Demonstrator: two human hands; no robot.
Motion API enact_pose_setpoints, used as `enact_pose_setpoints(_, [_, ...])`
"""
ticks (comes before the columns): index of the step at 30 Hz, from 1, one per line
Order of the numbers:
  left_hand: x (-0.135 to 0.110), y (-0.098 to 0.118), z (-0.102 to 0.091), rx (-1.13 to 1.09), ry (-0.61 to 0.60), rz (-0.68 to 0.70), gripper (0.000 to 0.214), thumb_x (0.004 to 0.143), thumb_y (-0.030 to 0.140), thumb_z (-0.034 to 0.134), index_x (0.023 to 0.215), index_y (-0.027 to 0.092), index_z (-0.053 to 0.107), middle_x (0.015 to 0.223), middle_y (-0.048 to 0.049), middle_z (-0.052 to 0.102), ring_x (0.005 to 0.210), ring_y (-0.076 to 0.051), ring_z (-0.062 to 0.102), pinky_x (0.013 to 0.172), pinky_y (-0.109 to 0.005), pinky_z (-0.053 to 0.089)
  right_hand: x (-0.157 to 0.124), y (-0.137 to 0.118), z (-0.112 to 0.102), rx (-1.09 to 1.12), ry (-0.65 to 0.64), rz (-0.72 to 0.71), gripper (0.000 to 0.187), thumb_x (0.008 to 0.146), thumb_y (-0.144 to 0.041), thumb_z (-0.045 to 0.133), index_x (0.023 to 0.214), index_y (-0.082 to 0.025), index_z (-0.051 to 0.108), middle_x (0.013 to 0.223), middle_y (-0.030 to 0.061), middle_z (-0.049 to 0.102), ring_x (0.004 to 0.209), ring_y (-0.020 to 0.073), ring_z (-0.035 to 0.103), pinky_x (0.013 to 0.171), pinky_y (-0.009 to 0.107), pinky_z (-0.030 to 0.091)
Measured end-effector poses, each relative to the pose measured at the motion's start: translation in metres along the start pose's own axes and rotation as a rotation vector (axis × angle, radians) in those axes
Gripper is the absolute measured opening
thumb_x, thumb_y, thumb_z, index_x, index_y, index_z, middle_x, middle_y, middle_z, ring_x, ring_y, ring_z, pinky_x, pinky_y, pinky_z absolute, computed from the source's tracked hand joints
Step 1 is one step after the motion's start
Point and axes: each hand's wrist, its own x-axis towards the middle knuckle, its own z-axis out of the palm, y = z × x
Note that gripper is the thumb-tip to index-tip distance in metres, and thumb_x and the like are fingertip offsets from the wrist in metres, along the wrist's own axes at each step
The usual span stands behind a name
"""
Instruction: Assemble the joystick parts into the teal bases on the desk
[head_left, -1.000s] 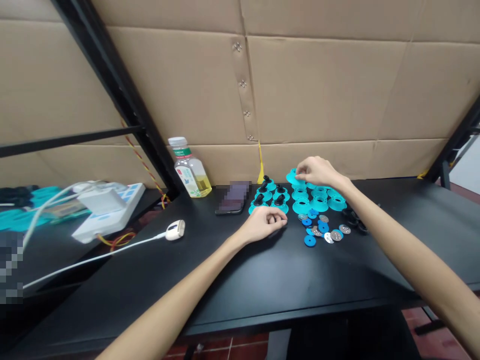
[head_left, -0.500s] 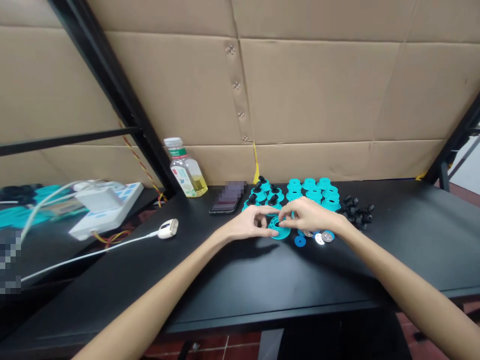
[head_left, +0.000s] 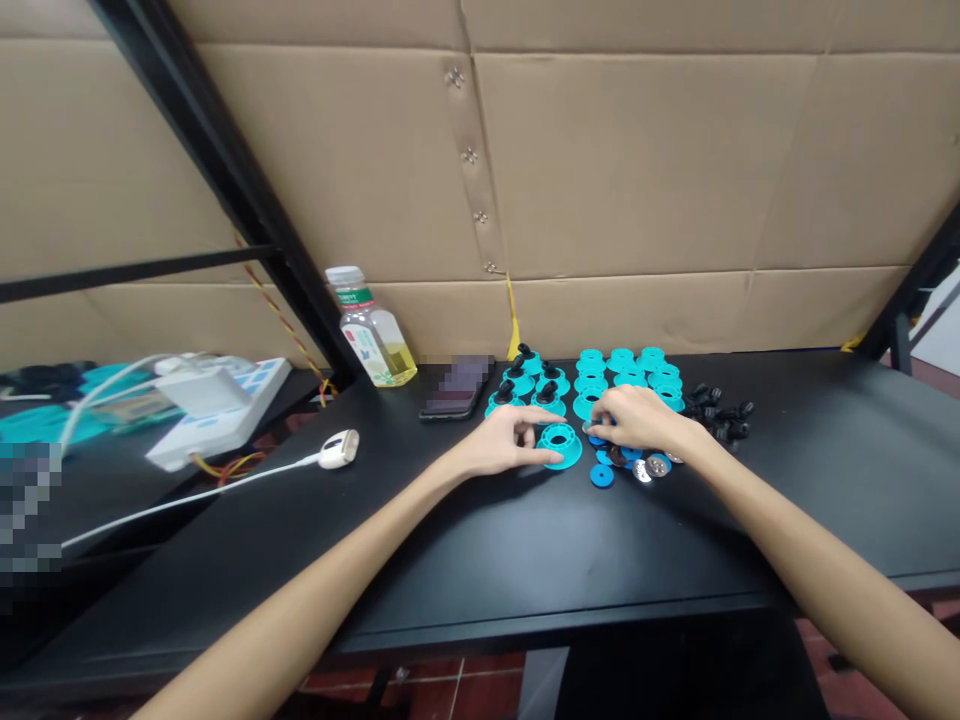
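Observation:
A teal flanged disc lies flat on the black table. My left hand pinches its left rim with thumb and fingers. My right hand hovers just right of it, its fingers curled down onto a scatter of small blue and silver discs; what they hold is hidden. Behind stand several teal discs fitted with black knobs and several bare teal discs. A heap of loose black knobs lies to the right.
A phone and a bottle of yellow liquid sit by the cardboard back wall. At left are a white power strip, a white cable with a small device, and a black slanted frame bar.
My right hand carried a teal disc from the back rows down to the table in front. My left hand took its rim. My right hand then moved right onto the small discs.

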Motion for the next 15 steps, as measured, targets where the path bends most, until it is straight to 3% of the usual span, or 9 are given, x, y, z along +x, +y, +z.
enact_pose_setpoints(4, [-0.0007,0.0014,0.0003,0.014,0.007,-0.005,0.056,0.066,0.042,0.076,0.114,0.013,0.068,0.054,0.0053,0.05,0.048,-0.008,0.037,0.051,-0.022,0.031,0.0008,-0.0008,-0.0005,-0.016,0.029,-0.014,0.02,0.085,-0.024,0.057,0.071,-0.017,0.069,0.071,0.005,0.066,0.065,0.0137,0.053,0.052,0.026,0.02])
enact_pose_setpoints(8, [-0.0007,0.0008,0.0005,0.015,0.009,0.008,0.056,0.067,0.043,0.076,0.114,0.013,0.068,0.055,0.0048,0.051,0.05,-0.009,0.038,0.052,-0.022,0.031,0.0029,0.0051,-0.0018,0.07,0.141,-0.008,0.022,0.085,-0.019,0.053,0.07,-0.017,0.068,0.076,0.0055,0.068,0.069,0.0141,0.054,0.054,0.026,0.023])
enact_pose_setpoints(11, [0.0,-0.0012,0.0018,0.01,0.016,0.002,0.057,0.066,0.045,0.076,0.114,0.014,0.068,0.056,0.0042,0.051,0.05,-0.009,0.037,0.051,-0.022,0.03,0.0033,0.0059,-0.0026,0.308,0.213,-0.014,0.018,0.084,-0.023,0.055,0.074,-0.017,0.069,0.076,0.0038,0.068,0.066,0.0128,0.055,0.056,0.024,0.03])
enact_pose_setpoints(15, [0.0008,-0.0031,0.0046,-0.011,0.035,-0.023,0.064,0.063,0.046,0.077,0.116,0.011,0.066,0.052,0.0054,0.048,0.05,-0.009,0.037,0.051,-0.022,0.032,0.0025,-0.0033,0.0005,0.661,0.131,-0.019,0.019,0.083,-0.028,0.055,0.075,-0.016,0.068,0.05,-0.0018,0.055,0.047,0.0099,0.05,0.052,0.023,0.037])
